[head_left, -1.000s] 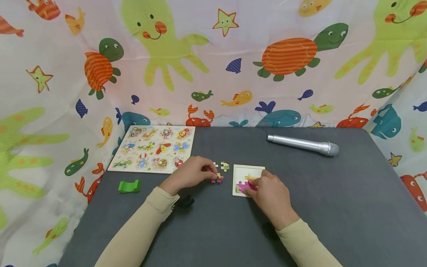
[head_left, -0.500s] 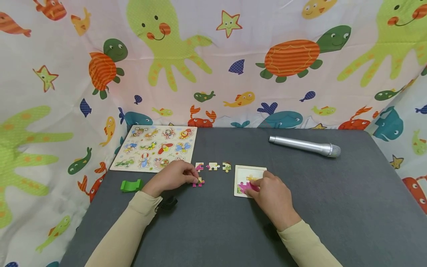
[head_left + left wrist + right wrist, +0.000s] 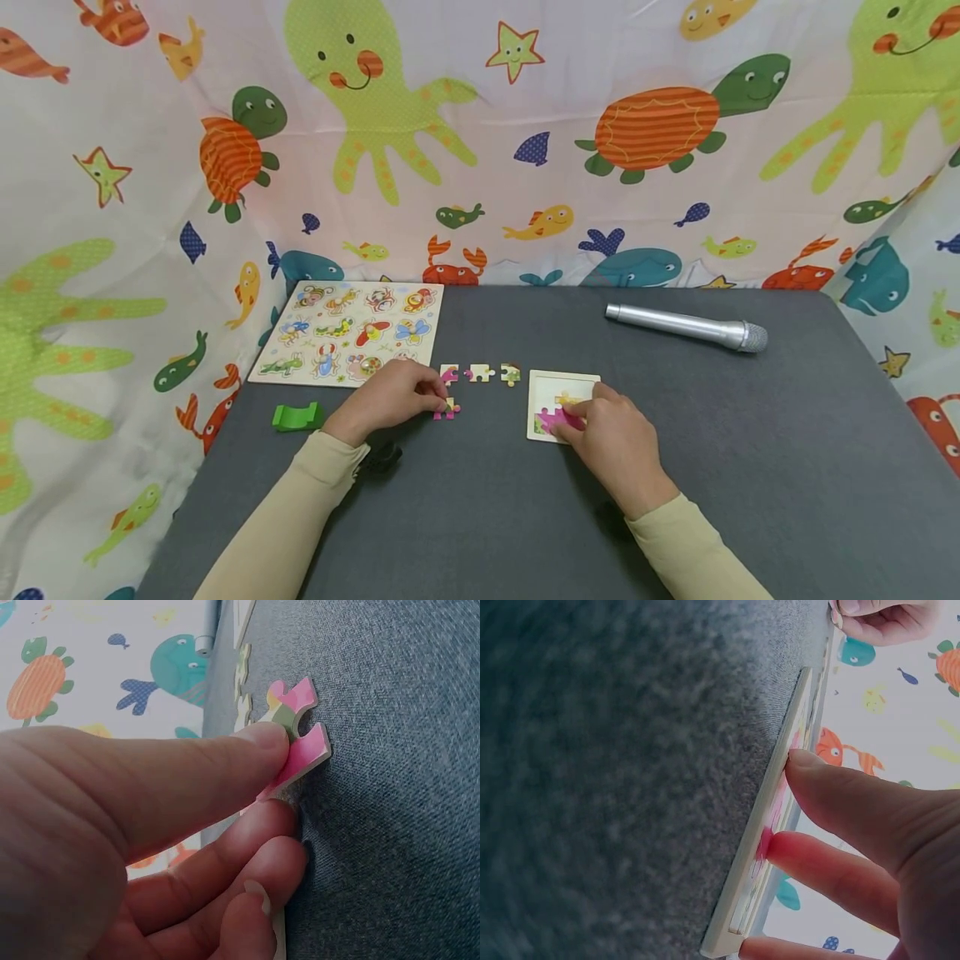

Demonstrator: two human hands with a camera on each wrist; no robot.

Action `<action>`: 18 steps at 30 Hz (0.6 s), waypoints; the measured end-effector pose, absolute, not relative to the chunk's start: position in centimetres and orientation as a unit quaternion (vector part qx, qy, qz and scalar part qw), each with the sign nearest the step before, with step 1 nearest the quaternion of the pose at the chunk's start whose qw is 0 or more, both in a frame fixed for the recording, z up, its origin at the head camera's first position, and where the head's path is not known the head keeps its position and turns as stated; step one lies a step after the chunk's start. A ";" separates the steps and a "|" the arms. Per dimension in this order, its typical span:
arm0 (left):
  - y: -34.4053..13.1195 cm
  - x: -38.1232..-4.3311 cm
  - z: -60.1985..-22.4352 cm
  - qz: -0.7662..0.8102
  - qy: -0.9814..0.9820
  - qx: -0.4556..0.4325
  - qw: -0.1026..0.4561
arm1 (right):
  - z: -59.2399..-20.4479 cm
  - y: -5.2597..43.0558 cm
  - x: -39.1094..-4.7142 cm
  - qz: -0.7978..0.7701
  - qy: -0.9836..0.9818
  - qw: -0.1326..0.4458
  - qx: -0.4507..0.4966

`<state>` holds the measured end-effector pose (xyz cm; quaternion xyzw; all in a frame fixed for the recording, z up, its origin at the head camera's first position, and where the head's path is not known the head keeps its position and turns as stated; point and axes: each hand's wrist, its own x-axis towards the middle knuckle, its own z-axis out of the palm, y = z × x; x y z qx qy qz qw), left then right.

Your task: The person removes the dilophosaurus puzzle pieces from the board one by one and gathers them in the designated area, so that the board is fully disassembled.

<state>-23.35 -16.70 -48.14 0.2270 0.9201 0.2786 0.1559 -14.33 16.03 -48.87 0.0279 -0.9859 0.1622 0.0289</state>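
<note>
My left hand (image 3: pixel 390 402) pinches a pink, green and yellow puzzle piece (image 3: pixel 306 750) between thumb and fingers, low over the grey table. The left wrist view shows the thumb on its printed face and one notched end sticking out. To the right, my right hand (image 3: pixel 617 446) rests on a small square puzzle tray (image 3: pixel 564 375). Its thumb and index finger touch joined magenta pieces (image 3: pixel 549 418) inside, and another finger reaches the rim. Part of the tray is hidden under this hand. Loose puzzle pieces (image 3: pixel 480 373) lie in a row beyond the left hand.
An insect picture board (image 3: pixel 347 333) lies at the back left, partly behind the left hand. Nearer is a green curved block (image 3: pixel 297 417). A silver microphone (image 3: pixel 684 327) lies at the back right. A sea-animal curtain (image 3: pixel 480 150) borders the table (image 3: pixel 750 450).
My left hand has moved left, away from the tray, with the puzzle piece in its fingers, uncovering the row of loose pieces. The right hand stays on the tray.
</note>
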 end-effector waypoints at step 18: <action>-10.8 -22.8 -47.6 0.292 0.907 0.273 0.134 | -48.9 16.4 -14.1 0.151 -0.987 0.034 0.043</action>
